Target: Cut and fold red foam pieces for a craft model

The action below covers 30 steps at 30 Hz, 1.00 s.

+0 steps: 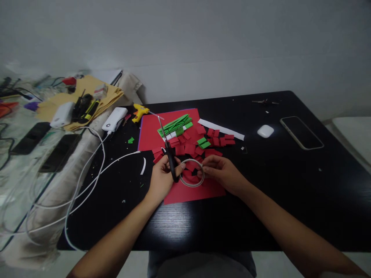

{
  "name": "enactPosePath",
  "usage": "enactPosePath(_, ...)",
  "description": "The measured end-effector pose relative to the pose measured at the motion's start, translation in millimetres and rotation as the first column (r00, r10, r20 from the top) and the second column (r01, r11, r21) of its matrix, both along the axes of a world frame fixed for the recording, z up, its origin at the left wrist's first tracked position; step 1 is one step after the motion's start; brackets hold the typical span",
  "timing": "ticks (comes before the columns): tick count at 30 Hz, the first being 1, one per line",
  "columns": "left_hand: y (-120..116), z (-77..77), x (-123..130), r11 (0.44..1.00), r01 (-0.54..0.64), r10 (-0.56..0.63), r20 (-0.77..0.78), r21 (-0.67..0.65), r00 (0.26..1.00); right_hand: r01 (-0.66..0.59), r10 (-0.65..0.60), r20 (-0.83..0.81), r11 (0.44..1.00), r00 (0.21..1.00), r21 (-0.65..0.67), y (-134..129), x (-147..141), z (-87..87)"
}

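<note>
- Near: left hand [162, 175] clasps black scissors [170, 160], its thumb seemingly against a pale ring [192, 185] above red paper [185, 196]; right hand [223, 170] pinches the ring's right side.
- Beyond: folded red pieces [189, 148].
- Farther, left: yellow glue gun [140, 112] on the table [261, 185].

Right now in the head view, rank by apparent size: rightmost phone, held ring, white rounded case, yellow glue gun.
1. Rightmost phone
2. Held ring, by outline
3. White rounded case and yellow glue gun: too alike to rank
</note>
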State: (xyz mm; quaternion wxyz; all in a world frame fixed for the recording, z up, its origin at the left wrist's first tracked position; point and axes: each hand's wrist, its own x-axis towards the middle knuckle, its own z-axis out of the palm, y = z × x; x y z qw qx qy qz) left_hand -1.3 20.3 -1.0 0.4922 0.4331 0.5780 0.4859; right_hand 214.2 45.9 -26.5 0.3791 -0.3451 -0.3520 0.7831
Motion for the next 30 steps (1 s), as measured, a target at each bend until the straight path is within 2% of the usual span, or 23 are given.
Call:
enactPosePath(5,0,-2.7,-2,1.0,0.028,-0.028,0.003,-0.008,1.0,-0.022,0.026,-0.053,0.998,0.998,0.066,-1,1,3.6)
enactPosePath(8,0,-4.6,-2,0.997,0.053,-0.05,0.069,-0.049,0.996,-0.037,0.044,-0.046,0.989,0.998,0.142,-2,1,5.6)
enactPosePath(13,-5,-5.6,4,0.993,0.06,-0.044,0.165,-0.099,0.985,-0.091,0.101,-0.021,0.952,0.995,0.293,-7,-4,4.9)
enactPosePath(18,-9,-3.7,12,0.992,0.064,-0.042,0.187,-0.111,0.982,-0.118,0.138,-0.032,0.929,0.99,0.35,-16,-12,6.3)
enactPosePath(26,-12,-7.6,18,0.995,0.098,-0.096,0.07,-0.029,0.993,-0.028,0.015,0.033,0.891,0.999,0.454,-30,-21,10.3)
enactPosePath(30,-12,-12.6,12,0.991,0.134,-0.131,-0.091,0.028,0.987,0.002,-0.014,0.023,0.881,1.0,0.473,-28,-16,8.5)
